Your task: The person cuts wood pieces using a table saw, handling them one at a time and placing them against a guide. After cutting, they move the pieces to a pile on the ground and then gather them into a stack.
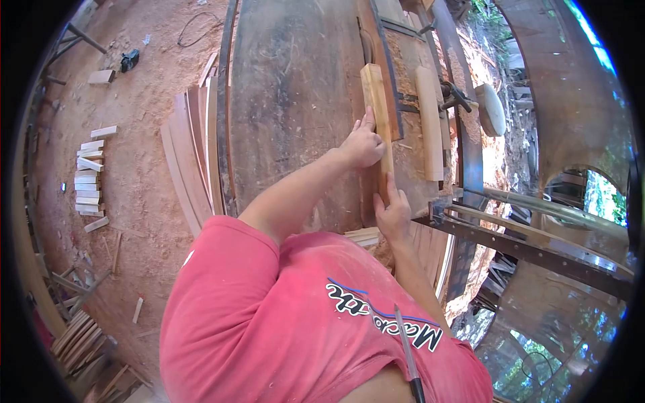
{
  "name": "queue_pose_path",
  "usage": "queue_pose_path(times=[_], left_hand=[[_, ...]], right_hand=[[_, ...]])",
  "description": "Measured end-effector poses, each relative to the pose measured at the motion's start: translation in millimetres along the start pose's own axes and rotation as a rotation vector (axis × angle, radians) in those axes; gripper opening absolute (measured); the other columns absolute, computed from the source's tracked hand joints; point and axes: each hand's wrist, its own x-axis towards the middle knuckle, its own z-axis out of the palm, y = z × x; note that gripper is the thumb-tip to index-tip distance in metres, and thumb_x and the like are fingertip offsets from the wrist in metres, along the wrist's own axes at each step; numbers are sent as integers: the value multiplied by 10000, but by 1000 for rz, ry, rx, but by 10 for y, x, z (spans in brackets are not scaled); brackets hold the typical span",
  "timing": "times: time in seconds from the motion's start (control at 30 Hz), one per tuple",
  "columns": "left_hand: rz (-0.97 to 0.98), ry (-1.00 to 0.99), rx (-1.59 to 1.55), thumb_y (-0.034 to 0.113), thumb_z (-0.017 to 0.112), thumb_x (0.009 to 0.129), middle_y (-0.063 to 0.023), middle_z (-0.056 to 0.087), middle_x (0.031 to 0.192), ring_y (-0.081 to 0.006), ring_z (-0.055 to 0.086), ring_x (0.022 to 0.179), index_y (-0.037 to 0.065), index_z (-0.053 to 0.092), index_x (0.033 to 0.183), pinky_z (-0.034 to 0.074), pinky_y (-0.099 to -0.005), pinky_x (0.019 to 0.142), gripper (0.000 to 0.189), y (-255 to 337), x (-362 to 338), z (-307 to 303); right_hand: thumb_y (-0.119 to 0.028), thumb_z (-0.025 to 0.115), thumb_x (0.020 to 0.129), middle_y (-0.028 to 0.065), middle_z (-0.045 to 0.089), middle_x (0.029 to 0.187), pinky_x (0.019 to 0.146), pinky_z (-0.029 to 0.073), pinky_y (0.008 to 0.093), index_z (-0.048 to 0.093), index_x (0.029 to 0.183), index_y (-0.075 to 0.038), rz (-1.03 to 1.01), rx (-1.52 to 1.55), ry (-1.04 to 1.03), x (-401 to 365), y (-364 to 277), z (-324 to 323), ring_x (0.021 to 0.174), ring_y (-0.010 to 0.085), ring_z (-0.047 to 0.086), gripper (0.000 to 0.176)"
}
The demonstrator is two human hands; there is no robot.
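A long squared piece of light wood (377, 101) lies on the machine table (295, 87), alongside a dark straight guide (386, 74). My left hand (363, 145) is closed on the wood's left side about midway, one finger stretched along it. Lower down, my right hand (394, 209) grips the near end, with thumb and fingers around it. The wood's underside is hidden, and so is part of its side behind my left hand.
Another pale wood piece (428, 124) lies right of the guide. Long boards (183, 154) lean at the table's left edge. Short blocks (87, 180) lie in a row on the dusty floor (144, 201). A dark metal beam (531, 253) crosses at the right.
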Motion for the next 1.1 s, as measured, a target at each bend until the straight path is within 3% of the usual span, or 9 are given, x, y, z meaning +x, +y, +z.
queue_pose_path(times=[0.2, 0.4, 0.47, 0.77, 0.87, 0.97, 1.07, 1.1], left_hand=[[-21, -31, 24, 297, 453, 916, -442, 37, 1508, -502, 172, 1438, -40, 722, 1023, 157, -502, 1192, 445, -27, 31, -4], [-3, 12, -34, 307, 455, 923, -459, 28, 1493, -490, 155, 1443, -69, 717, 961, 153, -534, 1181, 459, -33, 50, 10], [-38, -37, 11, 314, 435, 925, -424, 16, 1521, -480, 159, 1452, -28, 712, 1074, 153, -496, 1194, 465, -22, 60, -11], [-40, -63, -57, 323, 435, 923, -407, 30, 1532, -462, 151, 1459, -19, 721, 1063, 129, -517, 1193, 467, -63, 87, -25], [-18, 26, -165, 319, 468, 914, -417, 72, 1522, -450, 48, 1477, -80, 711, 948, 115, -553, 1181, 469, 18, 43, -92], [2, 9, -213, 331, 459, 912, -382, 64, 1547, -437, 60, 1482, -72, 716, 949, 86, -552, 1184, 480, 170, 18, -311], [44, 57, -264, 337, 448, 913, -367, 67, 1556, -434, 73, 1482, -72, 717, 940, 75, -553, 1184, 491, 123, 135, -305], [42, 58, -271, 337, 448, 913, -367, 67, 1556, -434, 73, 1482, -72, 717, 940, 75, -553, 1184, 491, 123, 171, -310]], right_hand=[[-209, 673, 856, 201, 550, 830, 711, 479, 466, 468, 1446, -121, -34, -2, 19, 16, 37, 37, 781, 393, 584, 630], [-195, 671, 857, 202, 553, 832, 714, 479, 473, 465, 1445, -117, -46, 13, 31, 48, 1, 18, 775, 394, 587, 628], [-193, 663, 863, 204, 560, 842, 721, 481, 473, 465, 1444, -114, -41, 11, 30, 53, -11, 16, 785, 398, 592, 620], [-194, 661, 859, 215, 581, 876, 734, 489, 467, 467, 1439, -107, -14, 22, -4, 90, -46, -54, 812, 396, 604, 618], [-194, 665, 849, 220, 581, 861, 732, 489, 473, 518, 1398, -92, -7, -8, 1, 129, -188, -321, 793, 396, 605, 577], [-151, 676, 833, 237, 650, 987, 819, 509, 420, 579, 1307, 8, 28, 33, -13, 232, -327, -703, 883, 342, 653, 509], [-172, 668, 829, 241, 664, 966, 772, 515, 420, 609, 1275, -11, -167, 47, 134, 426, -340, -958, 853, 372, 650, 478], [-178, 670, 832, 255, 674, 1028, 784, 521, 392, 622, 1237, 15, -80, 11, 96, 486, -468, -1093, 883, 355, 662, 451]])
